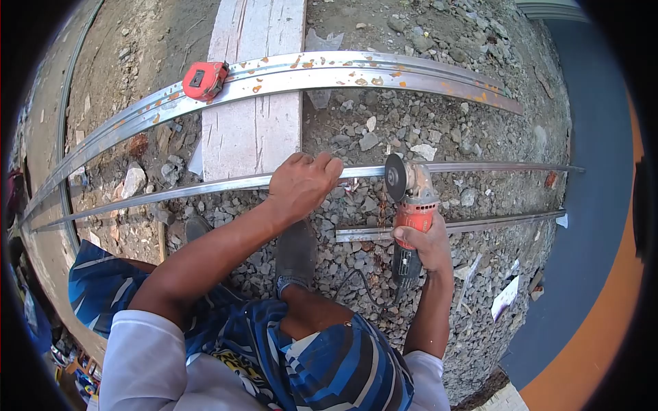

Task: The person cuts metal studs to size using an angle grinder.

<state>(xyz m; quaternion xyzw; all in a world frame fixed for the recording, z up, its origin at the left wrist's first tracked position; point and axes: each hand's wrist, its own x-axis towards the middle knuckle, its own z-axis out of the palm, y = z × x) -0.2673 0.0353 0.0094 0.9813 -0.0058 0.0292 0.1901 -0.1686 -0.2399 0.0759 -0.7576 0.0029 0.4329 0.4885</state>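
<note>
My left hand (306, 181) is closed over a long thin metal bar (233, 183) that runs across the view above the gravel. In my right hand (426, 241) is a red and black angle grinder (415, 214), fingers wrapped round its body. Its dark cutting disc (395, 177) stands upright right at the bar, a short way right of my left hand. Fine orange streaks show below the disc. The grinder's black cord (367, 279) curls down beside it.
A wide metal channel with rust-coloured spots (329, 79) lies across a pale board (252, 133), with a red tape measure (204, 81) on it. A shorter metal bar (473, 225) lies nearer me on the gravel. My shoe (295, 250) is just below the held bar. A grey wall (595, 157) borders the right.
</note>
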